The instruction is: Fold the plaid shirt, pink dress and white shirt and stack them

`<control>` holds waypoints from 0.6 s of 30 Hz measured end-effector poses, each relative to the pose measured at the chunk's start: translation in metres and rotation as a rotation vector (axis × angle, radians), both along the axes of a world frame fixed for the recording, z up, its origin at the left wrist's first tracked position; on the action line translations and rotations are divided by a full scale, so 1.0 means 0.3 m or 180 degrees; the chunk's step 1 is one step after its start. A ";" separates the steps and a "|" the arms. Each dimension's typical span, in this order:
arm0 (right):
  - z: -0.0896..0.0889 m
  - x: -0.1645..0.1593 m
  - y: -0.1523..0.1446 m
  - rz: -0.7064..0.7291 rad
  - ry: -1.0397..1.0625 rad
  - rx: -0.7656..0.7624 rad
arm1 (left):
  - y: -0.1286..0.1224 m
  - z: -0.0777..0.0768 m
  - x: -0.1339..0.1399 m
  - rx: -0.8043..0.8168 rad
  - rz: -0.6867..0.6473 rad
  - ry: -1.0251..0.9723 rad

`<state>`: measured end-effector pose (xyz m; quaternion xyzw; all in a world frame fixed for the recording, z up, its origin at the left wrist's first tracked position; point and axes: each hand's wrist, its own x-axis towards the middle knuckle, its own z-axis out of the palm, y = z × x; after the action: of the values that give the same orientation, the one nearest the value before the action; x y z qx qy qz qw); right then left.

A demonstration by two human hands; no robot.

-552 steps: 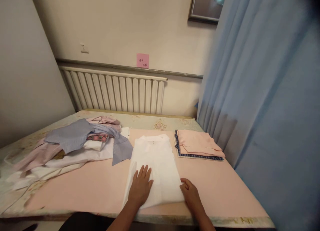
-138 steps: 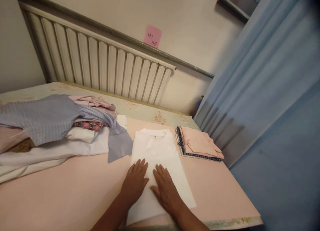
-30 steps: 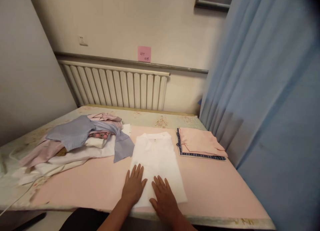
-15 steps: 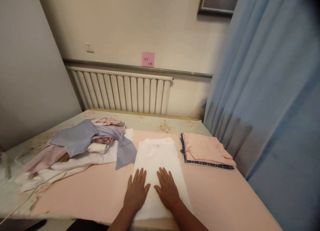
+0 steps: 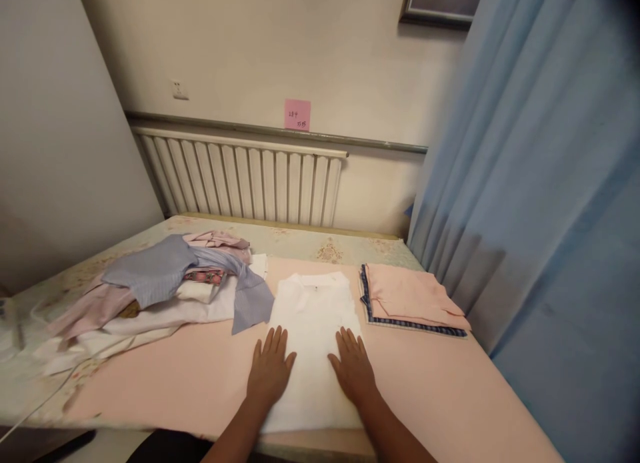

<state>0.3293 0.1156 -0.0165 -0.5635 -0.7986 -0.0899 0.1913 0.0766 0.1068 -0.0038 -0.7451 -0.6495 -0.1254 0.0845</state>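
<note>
A white shirt (image 5: 314,356), folded into a long rectangle with its collar at the far end, lies on a pink cloth (image 5: 200,376). My left hand (image 5: 270,366) rests flat on its left edge, fingers spread. Over the right edge my right hand (image 5: 354,366) lies flat in the same way, palm down. Neither hand grips anything. The shirt's middle shows between the two hands.
A loose heap of clothes (image 5: 160,276) lies to the left, a blue garment on top. At right is a stack of folded garments (image 5: 410,293), pink uppermost. A blue curtain (image 5: 540,183) hangs along the right side; a radiator (image 5: 250,176) stands behind.
My right hand has slid to the right, from the shirt's middle out to its edge. My left hand has shifted slightly left and away from me. The gap between them is wider.
</note>
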 end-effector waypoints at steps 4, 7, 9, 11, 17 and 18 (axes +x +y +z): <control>-0.008 0.006 -0.014 -0.0021 -0.0048 0.0042 | -0.009 0.018 0.007 -0.0080 0.0039 -0.0006; -0.009 0.010 -0.028 -0.0059 -0.0060 0.0027 | -0.017 0.026 0.011 -0.0088 0.0072 0.0003; -0.009 0.012 -0.036 -0.0069 -0.0033 0.0046 | -0.019 0.027 0.012 -0.0104 0.0084 0.0007; -0.011 0.013 -0.042 -0.0065 -0.0001 0.0083 | -0.020 0.026 0.012 -0.0124 0.0089 0.0004; -0.016 0.012 -0.049 -0.0081 0.0026 0.0119 | -0.018 0.023 0.010 -0.0166 0.0093 -0.0037; -0.015 0.012 -0.049 -0.0085 0.0027 0.0107 | -0.019 0.025 0.011 -0.0169 0.0091 -0.0042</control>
<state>0.3330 0.1009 -0.0209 -0.5712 -0.7886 -0.1035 0.2029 0.0798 0.1012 0.0035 -0.7369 -0.6637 -0.1118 0.0622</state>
